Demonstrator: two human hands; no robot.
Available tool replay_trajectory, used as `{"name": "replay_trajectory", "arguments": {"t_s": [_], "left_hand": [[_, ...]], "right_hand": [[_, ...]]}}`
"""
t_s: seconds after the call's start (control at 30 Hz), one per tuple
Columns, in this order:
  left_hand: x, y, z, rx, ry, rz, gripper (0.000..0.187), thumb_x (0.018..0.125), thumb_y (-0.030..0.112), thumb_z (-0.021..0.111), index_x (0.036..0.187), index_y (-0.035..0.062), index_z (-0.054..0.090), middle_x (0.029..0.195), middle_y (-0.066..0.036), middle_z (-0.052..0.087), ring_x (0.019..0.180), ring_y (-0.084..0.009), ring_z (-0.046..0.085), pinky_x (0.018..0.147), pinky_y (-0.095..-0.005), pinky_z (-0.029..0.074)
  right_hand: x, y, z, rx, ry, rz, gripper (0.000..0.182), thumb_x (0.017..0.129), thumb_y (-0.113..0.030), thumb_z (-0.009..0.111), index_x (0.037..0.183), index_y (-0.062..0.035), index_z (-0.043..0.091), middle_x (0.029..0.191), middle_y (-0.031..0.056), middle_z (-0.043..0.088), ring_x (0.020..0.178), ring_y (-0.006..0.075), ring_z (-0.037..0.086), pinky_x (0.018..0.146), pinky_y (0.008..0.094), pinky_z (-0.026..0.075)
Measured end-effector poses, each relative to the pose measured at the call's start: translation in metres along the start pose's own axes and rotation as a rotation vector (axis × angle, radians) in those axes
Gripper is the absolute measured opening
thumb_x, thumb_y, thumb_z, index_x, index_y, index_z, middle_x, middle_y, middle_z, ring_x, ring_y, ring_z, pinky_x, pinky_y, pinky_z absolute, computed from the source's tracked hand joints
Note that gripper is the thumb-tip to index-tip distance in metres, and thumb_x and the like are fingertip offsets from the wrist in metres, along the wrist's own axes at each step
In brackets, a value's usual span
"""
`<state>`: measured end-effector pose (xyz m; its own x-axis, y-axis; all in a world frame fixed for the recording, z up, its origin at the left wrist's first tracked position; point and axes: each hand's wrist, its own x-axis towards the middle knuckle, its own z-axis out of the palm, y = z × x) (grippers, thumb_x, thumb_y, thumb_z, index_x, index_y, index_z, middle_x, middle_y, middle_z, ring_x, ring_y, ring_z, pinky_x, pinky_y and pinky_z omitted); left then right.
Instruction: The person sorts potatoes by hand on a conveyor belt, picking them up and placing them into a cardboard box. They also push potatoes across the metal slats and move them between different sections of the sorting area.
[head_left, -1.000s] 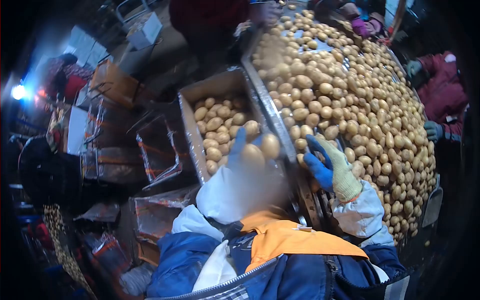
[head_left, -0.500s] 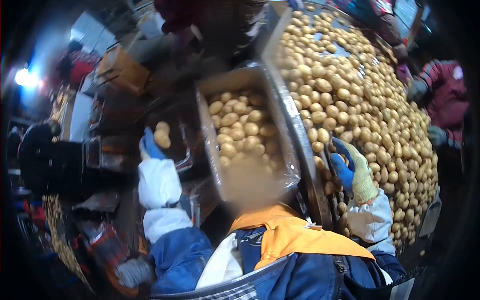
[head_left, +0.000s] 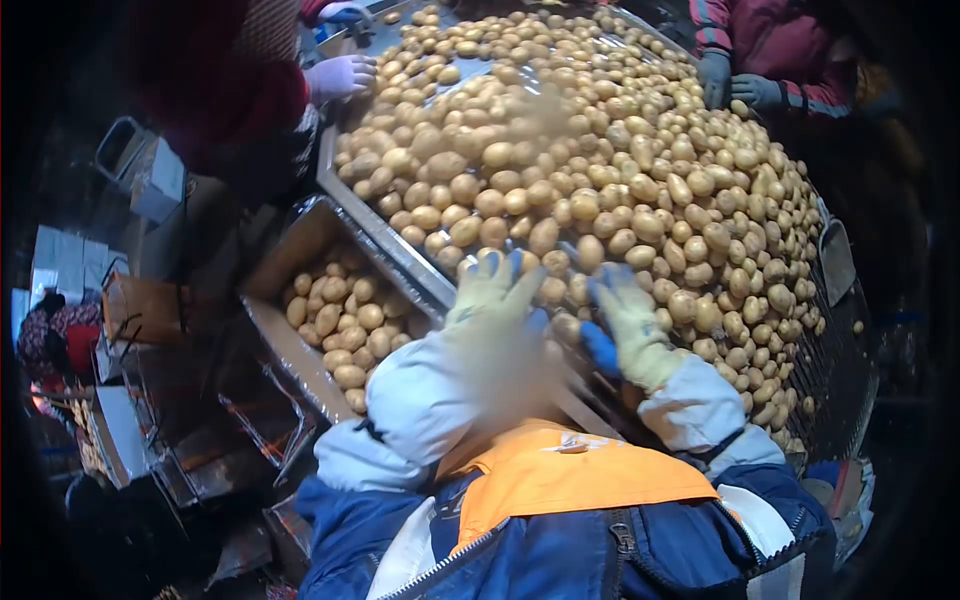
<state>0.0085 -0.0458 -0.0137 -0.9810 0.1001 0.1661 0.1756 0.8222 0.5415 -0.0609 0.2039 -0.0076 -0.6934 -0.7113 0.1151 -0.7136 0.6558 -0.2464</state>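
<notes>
Both of my gloved hands are at the near edge of a large heap of potatoes (head_left: 620, 180) on a metal sorting table. My left hand (head_left: 492, 292), in a pale yellow and blue glove, has its fingers spread over the nearest potatoes and holds nothing that I can see. To its right, my right hand (head_left: 635, 330) reaches forward in a matching glove, fingers stretched out against the potatoes. A blurred smear covers part of my left wrist. Left of my left forearm stands a lined cardboard box (head_left: 290, 345) partly filled with potatoes.
The table's metal rim (head_left: 385, 245) runs between box and heap. A co-worker's purple-gloved hand (head_left: 340, 78) rests at the upper left edge. Another person's grey-gloved hands (head_left: 735, 88) touch potatoes at the far right. Crates and an orange-brown box (head_left: 148, 308) stand left.
My view has turned right toward the heap. My left hand, earlier out at the far left beside a couple of potatoes, is now over the heap. My right hand has opened flatter on the potatoes.
</notes>
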Motion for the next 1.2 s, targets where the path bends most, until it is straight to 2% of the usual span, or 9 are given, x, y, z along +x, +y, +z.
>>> {"name": "replay_trajectory", "arguments": {"t_s": [0.17, 0.3, 0.43, 0.57, 0.7, 0.9, 1.0, 1.1, 1.2], "left_hand": [[0.07, -0.037, 0.026, 0.277, -0.256, 0.019, 0.078, 0.093, 0.053, 0.061, 0.162, 0.0299, 0.033, 0.165, -0.024, 0.032, 0.153, -0.0492, 0.026, 0.122, -0.065, 0.02], [0.102, -0.071, 0.014, 0.386, -0.06, -0.085, 0.064, 0.095, 0.051, 0.062, 0.155, 0.0322, 0.049, 0.168, -0.024, 0.025, 0.156, -0.0467, 0.018, 0.123, -0.0663, 0.015], [0.144, -0.117, 0.006, 0.409, -0.078, -0.187, 0.061, 0.094, 0.044, 0.064, 0.154, 0.0395, 0.048, 0.171, -0.023, 0.017, 0.156, -0.0459, 0.017, 0.124, -0.0652, 0.014], [0.151, -0.114, -0.003, 0.222, -0.052, -0.219, 0.048, 0.096, 0.047, 0.064, 0.142, 0.0344, 0.063, 0.166, -0.026, 0.03, 0.154, -0.0484, 0.024, 0.123, -0.0615, 0.022], [0.103, -0.077, 0.01, 0.261, 0.068, -0.187, 0.041, 0.095, 0.044, 0.065, 0.133, 0.0295, 0.07, 0.157, -0.027, 0.044, 0.147, -0.0483, 0.036, 0.119, -0.0621, 0.028], [0.02, -0.017, -0.003, -0.082, 0.459, 0.019, 0.028, 0.095, 0.011, 0.072, 0.122, 0.0021, 0.071, 0.118, -0.021, 0.071, 0.107, -0.0331, 0.07, 0.092, -0.0385, 0.057], [-0.01, 0.042, -0.016, -0.93, 0.378, -0.566, 0.028, 0.103, 0.017, 0.068, 0.126, 0.0027, 0.071, 0.101, -0.006, 0.075, 0.09, -0.01, 0.069, 0.081, -0.0235, 0.054], [-0.028, 0.044, -0.014, -1.13, 0.09, -0.747, 0.034, 0.105, 0.029, 0.065, 0.13, 0.0054, 0.069, 0.104, -0.006, 0.074, 0.082, -0.0086, 0.066, 0.073, -0.023, 0.053], [-0.043, 0.024, 0.013, -1.289, -0.079, -0.732, 0.054, 0.105, 0.046, 0.059, 0.146, 0.0109, 0.055, 0.118, -0.006, 0.067, 0.089, -0.0153, 0.066, 0.072, -0.0303, 0.056]], "right_hand": [[0.048, -0.012, 0.006, 0.552, -0.051, -0.307, 0.043, 0.089, -0.025, 0.073, 0.125, -0.0043, 0.064, 0.124, 0.0206, 0.065, 0.114, 0.0384, 0.062, 0.101, 0.0491, 0.047], [0.076, 0.037, -0.052, 0.539, 0.085, 0.216, 0.049, 0.086, -0.031, 0.077, 0.125, -0.0038, 0.066, 0.114, 0.0184, 0.069, 0.105, 0.0351, 0.068, 0.094, 0.0454, 0.053], [0.111, 0.112, 0.001, -0.181, 0.175, 0.175, 0.056, 0.09, -0.049, 0.068, 0.133, -0.0145, 0.064, 0.133, 0.0172, 0.062, 0.125, 0.0388, 0.055, 0.105, 0.0546, 0.045], [0.105, 0.081, -0.013, -0.141, -0.065, 0.191, 0.058, 0.093, -0.056, 0.062, 0.14, -0.023, 0.06, 0.151, 0.0142, 0.051, 0.142, 0.0457, 0.034, 0.111, 0.0627, 0.034], [0.05, 0.051, -0.023, -0.157, -0.103, 0.002, 0.047, 0.091, -0.044, 0.068, 0.132, -0.0204, 0.065, 0.14, 0.0153, 0.058, 0.122, 0.0395, 0.057, 0.102, 0.0516, 0.043], [0.027, 0.027, -0.061, -0.135, -0.096, 0.068, 0.042, 0.089, -0.035, 0.07, 0.123, -0.0112, 0.066, 0.11, 0.0123, 0.068, 0.105, 0.0336, 0.062, 0.091, 0.0495, 0.046], [0.054, -0.003, -0.041, -0.093, -0.355, 0.141, 0.034, 0.091, -0.03, 0.069, 0.115, -0.0073, 0.062, 0.1, 0.016, 0.071, 0.097, 0.0372, 0.068, 0.085, 0.0502, 0.048], [0.069, -0.014, 0.008, -0.312, -0.308, 0.128, 0.034, 0.094, -0.029, 0.062, 0.12, -0.0066, 0.059, 0.096, 0.0177, 0.073, 0.091, 0.0377, 0.07, 0.078, 0.0459, 0.051], [0.081, 0.021, 0.019, 0.172, -0.459, 0.289, 0.04, 0.096, -0.033, 0.064, 0.128, -0.0104, 0.06, 0.098, 0.0184, 0.074, 0.094, 0.0343, 0.073, 0.078, 0.0441, 0.053]]}}
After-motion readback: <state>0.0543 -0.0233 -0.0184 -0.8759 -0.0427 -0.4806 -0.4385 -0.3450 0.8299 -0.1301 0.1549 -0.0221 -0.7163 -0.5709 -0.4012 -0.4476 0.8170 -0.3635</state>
